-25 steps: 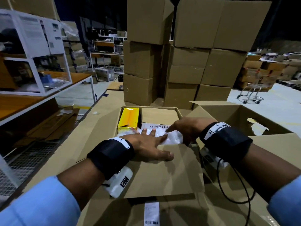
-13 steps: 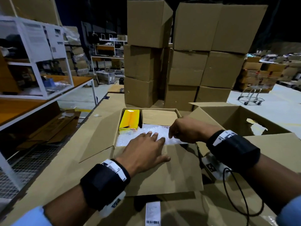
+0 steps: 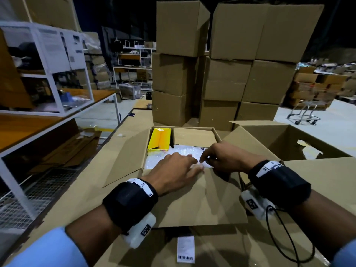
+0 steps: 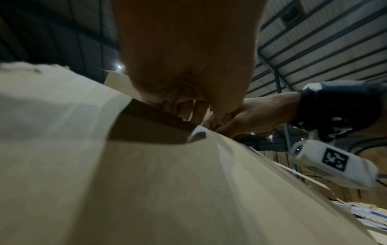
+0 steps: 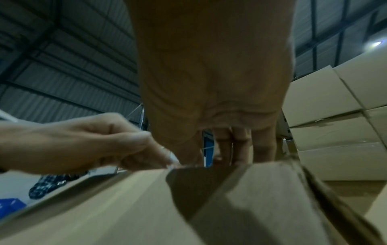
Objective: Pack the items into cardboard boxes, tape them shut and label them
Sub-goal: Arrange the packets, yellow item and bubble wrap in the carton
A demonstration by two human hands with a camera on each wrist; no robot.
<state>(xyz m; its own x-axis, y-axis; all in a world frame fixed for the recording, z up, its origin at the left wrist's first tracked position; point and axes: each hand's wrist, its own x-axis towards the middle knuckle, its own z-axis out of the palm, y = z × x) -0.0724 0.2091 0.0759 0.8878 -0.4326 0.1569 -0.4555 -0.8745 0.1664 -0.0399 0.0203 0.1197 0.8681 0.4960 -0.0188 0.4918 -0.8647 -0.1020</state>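
- Hands meet over the open cardboard box (image 3: 125, 162): left hand (image 3: 177, 170) now flat, released, pressing the bubble-wrapped packet (image 3: 185, 153).
- Right hand (image 3: 221, 158) grip pinches the packet's near edge, further in than before.
- Packet sits inside beside the yellow box (image 3: 159, 139); packing nearly settled.

Dim warehouse: beyond the hands rise stacked cardboard cartons (image 3: 227, 60); off to their left stands a white-framed shelf unit (image 3: 48, 74), far right a wire trolley (image 3: 304, 110) on pale concrete floor (image 3: 327, 128), ribbed metal roof (image 5: 62, 66) overhead.
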